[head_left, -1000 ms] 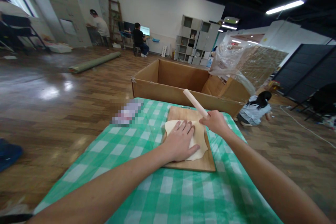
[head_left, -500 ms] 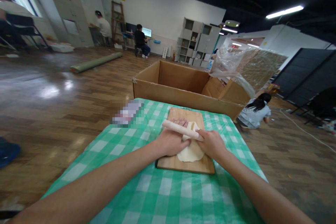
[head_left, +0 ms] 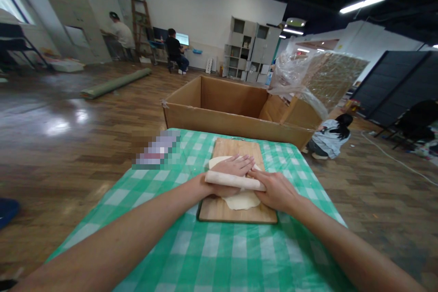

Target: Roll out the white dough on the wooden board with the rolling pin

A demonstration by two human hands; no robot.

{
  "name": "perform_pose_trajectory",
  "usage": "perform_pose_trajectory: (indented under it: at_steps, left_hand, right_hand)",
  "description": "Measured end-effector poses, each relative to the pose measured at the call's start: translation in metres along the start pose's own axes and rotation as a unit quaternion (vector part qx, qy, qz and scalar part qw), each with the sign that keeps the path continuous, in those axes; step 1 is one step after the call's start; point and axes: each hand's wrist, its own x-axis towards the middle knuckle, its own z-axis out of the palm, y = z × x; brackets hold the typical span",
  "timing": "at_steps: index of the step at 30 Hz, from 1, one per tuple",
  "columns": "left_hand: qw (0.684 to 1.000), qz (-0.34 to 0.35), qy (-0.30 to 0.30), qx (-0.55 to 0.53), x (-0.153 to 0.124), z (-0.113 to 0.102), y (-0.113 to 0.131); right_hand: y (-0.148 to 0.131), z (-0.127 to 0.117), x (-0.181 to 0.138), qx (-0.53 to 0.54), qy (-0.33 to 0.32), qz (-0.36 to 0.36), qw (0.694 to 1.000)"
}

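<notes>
A pale rolling pin lies slantwise above a flattened sheet of dough. My right hand grips the pin's right end, its fingers reaching toward the other hand. Beneath the pin, my left hand rests flat on the dough with fingers stretched out; the pin crosses over the back of that hand near the wrist. Both hands cover much of the dough's middle. The dough is spread on a wooden cutting board, which sits on a green-and-white checked tablecloth.
A large open cardboard box stands just beyond the table's far edge, with plastic wrap at its right. A blurred-out item lies at the table's left corner. One person crouches at right; others sit farther back.
My left hand has slid forward and right under the pin, its fingers now showing beyond it. The pin has turned closer to level. The view has shifted slightly.
</notes>
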Motion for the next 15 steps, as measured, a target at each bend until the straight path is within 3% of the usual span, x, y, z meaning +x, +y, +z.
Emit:
perform_pose_trajectory:
  at_steps: [3,9,15]
  left_hand:
    - [1.000,0.022,0.010,-0.003,0.001,0.003,-0.005]
    - [0.996,0.073,0.038,-0.029,0.007,0.006,-0.016]
    - [0.999,0.030,0.039,-0.006,0.000,0.004,-0.010]
  right_hand:
    - [-0.002,0.003,-0.003,0.025,0.021,-0.013,0.999]
    - [0.003,-0.003,-0.005,0.043,-0.003,-0.026,0.999]
    - [0.015,0.002,-0.011,0.015,0.028,0.023,0.999]
